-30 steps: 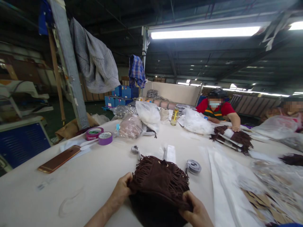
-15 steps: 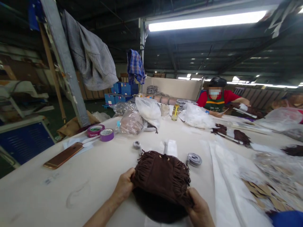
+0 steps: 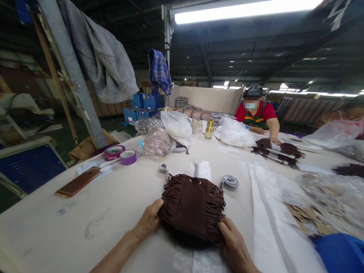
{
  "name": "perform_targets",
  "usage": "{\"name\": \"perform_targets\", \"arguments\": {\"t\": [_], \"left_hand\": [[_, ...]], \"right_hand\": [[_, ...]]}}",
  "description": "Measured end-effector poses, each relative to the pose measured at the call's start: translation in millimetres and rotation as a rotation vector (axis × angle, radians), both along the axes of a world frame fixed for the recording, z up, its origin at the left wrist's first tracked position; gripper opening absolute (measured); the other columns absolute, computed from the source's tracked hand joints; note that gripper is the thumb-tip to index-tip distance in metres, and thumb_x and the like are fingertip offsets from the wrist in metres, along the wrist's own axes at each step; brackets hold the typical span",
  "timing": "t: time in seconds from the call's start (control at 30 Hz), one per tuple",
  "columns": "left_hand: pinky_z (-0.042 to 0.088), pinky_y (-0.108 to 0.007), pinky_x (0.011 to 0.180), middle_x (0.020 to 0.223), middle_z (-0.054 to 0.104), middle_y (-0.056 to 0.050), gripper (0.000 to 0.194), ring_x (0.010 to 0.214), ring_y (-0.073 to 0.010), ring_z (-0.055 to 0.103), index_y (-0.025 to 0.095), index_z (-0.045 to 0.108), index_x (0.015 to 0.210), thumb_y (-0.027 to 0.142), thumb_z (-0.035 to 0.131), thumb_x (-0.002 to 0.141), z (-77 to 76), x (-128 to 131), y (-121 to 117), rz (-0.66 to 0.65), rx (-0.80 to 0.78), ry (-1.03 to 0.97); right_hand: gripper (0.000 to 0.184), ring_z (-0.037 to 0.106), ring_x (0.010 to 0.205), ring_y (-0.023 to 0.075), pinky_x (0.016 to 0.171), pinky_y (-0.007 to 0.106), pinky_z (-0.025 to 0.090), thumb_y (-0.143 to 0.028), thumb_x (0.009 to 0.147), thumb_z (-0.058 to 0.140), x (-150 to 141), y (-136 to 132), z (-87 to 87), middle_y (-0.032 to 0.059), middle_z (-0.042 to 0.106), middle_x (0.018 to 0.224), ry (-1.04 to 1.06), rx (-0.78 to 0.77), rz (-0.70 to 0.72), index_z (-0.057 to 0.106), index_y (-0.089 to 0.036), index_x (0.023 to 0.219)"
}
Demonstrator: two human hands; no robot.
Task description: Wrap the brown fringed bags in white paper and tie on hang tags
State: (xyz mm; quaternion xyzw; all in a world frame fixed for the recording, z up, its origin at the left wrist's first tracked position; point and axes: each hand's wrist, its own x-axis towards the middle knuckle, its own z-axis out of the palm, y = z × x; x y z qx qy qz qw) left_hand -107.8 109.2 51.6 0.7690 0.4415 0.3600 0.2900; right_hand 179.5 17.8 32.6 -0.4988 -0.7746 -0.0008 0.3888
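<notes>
A dark brown suede bag with fringed edges point(image 3: 192, 204) lies on the white table point(image 3: 119, 204) right in front of me. My left hand point(image 3: 148, 222) grips its near left edge, fingers curled round the suede. My right hand point(image 3: 231, 244) holds the near right corner, thumb on top. A grey coiled strap point(image 3: 229, 182) lies just beyond the bag on the right, and a small metal piece point(image 3: 163, 168) lies beyond it on the left. White folded paper point(image 3: 203, 169) shows behind the bag.
A phone point(image 3: 77, 182) and two tape rolls point(image 3: 121, 154) lie at left. Plastic bags point(image 3: 170, 136) and a bottle point(image 3: 209, 129) stand further back. White sheets point(image 3: 273, 212) cover the right side. A person in red point(image 3: 257, 115) handles brown fringed pieces point(image 3: 277, 151) across the table.
The bag has settled lower and flatter onto the table, with both hands still on its near edge. The person across the table has brought a hand back onto the fringed pieces.
</notes>
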Motion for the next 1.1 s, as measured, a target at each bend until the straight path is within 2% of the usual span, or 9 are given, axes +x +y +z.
{"name": "perform_targets", "arguments": {"t": [0.13,0.27,0.43,0.57,0.67,0.77,0.9,1.0,1.1], "left_hand": [[0.047,-0.025,0.063,0.074,0.059,0.0,0.031,0.065,-0.0153,0.056,0.018,0.047,0.106,0.024,0.046,0.076,-3.5,-1,1,0.038,0.023,0.008],[0.049,-0.028,0.073,0.091,0.059,-0.005,0.065,0.078,-0.0168,0.059,0.017,0.008,0.141,0.02,0.04,0.084,-8.0,-7,0,-0.021,0.234,0.086],[0.05,-0.026,0.067,0.084,0.054,-0.005,0.05,0.075,-0.0161,0.055,0.025,0.039,0.132,0.011,0.033,0.085,-14.9,-14,6,-0.18,0.429,0.304],[0.05,-0.025,0.068,0.081,0.052,-0.003,0.051,0.074,-0.0147,0.054,0.025,0.045,0.129,0.008,0.037,0.081,-15.2,-21,7,-0.205,0.407,0.338],[0.05,-0.03,0.071,0.089,0.053,-0.005,0.056,0.081,-0.0179,0.054,0.023,0.033,0.136,0.017,0.045,0.081,7.8,-29,-6,-0.129,0.432,0.413],[0.036,-0.053,0.094,0.126,0.043,-0.02,0.082,0.117,-0.0352,0.04,0.013,0.016,0.141,0.032,0.06,0.075,50.5,-22,-25,0.001,0.623,0.554],[0.009,-0.058,0.106,0.144,0.027,-0.016,0.075,0.134,-0.0347,0.013,0.015,0.019,0.14,0.02,0.056,0.075,84.6,22,-33,-0.318,0.687,0.718],[0.022,-0.049,0.107,0.139,0.038,-0.015,0.06,0.133,-0.0278,0.022,0.013,0.029,0.137,0.006,0.042,0.078,63.6,51,-26,-0.519,0.632,0.712],[0.033,-0.047,0.102,0.134,0.043,-0.017,0.053,0.129,-0.0294,0.032,0.011,0.036,0.134,0.004,0.036,0.081,23.8,57,-24,-0.521,0.587,0.697]], "right_hand": [[0.045,0.059,0.085,0.0183,0.067,0.027,0.053,0.0,0.08,0.031,1,0,2.6,0.0095,0.057,0.093,-0.054,0.162,-0.035,0.042,-0.018,0.119],[0.062,0.059,0.085,0.0192,0.069,0.029,0.053,0.0,0.083,0.029,6,0,15.2,0.0114,0.058,0.097,-0.258,0.148,0.06,0.02,-0.017,0.141],[0.056,0.057,0.068,0.0169,0.059,0.028,0.052,-0.003,0.084,0.031,10,0,20.8,0.0061,0.055,0.08,-0.361,0.062,0.117,0.034,-0.023,0.137],[0.052,0.056,0.073,0.017,0.061,0.027,0.052,-0.004,0.085,0.03,7,-1,17.4,0.0065,0.054,0.081,-0.307,0.063,0.083,0.039,-0.023,0.133],[0.05,0.055,0.069,0.0167,0.059,0.027,0.052,-0.004,0.085,0.031,4,-1,17.7,0.0063,0.053,0.08,-0.294,0.079,0.09,0.042,-0.022,0.131],[0.047,0.054,0.067,0.0169,0.057,0.027,0.051,-0.005,0.085,0.032,4,-1,19.0,0.0062,0.053,0.078,-0.293,0.084,0.104,0.045,-0.02,0.128],[0.05,0.054,0.068,0.017,0.058,0.028,0.051,-0.002,0.083,0.033,4,0,18.9,0.0059,0.053,0.078,-0.306,0.075,0.093,0.045,-0.021,0.128],[0.055,0.054,0.07,0.0165,0.059,0.027,0.051,0.001,0.078,0.033,4,0,16.3,0.0051,0.052,0.079,-0.296,0.062,0.067,0.046,-0.023,0.126],[0.056,0.054,0.074,0.0166,0.062,0.027,0.051,0.004,0.074,0.034,7,-2,14.6,0.0054,0.051,0.081,-0.255,0.006,0.056,0.051,-0.023,0.12]]}}
